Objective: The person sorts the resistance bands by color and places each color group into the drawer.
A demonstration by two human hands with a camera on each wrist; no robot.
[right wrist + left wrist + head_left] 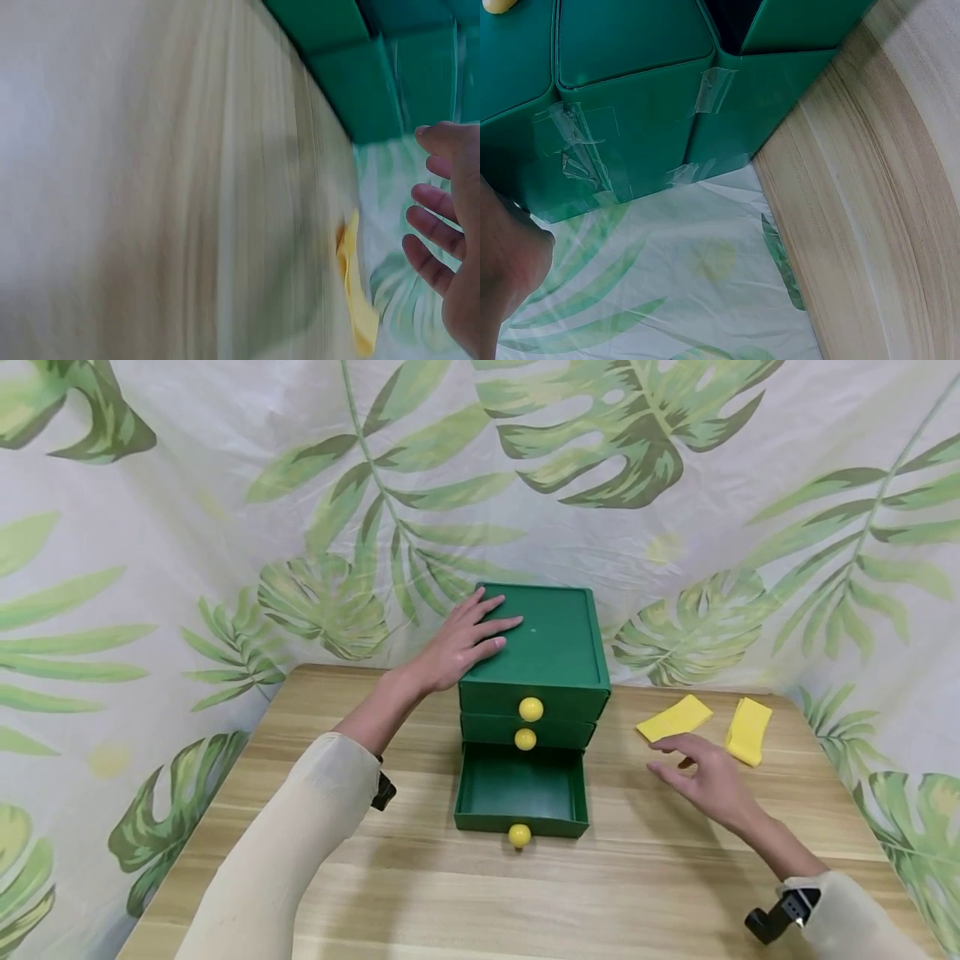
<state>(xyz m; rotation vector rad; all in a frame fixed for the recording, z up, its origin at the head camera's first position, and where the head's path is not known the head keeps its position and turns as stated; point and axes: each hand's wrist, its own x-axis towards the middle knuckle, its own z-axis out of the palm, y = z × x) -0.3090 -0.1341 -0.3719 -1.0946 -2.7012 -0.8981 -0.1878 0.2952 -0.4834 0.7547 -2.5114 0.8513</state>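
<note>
A green cabinet of three stacked drawers with round yellow knobs stands at the back middle of the table. Its bottom drawer is pulled out, and nothing lies in it. On the cabinet's top left edge rests my left hand, fingers spread. My right hand hovers over the table to the right, its fingers slightly bent and holding nothing. Just beyond it lie two folded yellow cloths, one on the left and one on the right. In the right wrist view a yellow cloth shows below the fingers.
The wooden table ends at a leaf-patterned sheet hanging behind it and at the sides. Clear tape joins the cabinet's drawer units along the side. Both wrists carry small black cameras.
</note>
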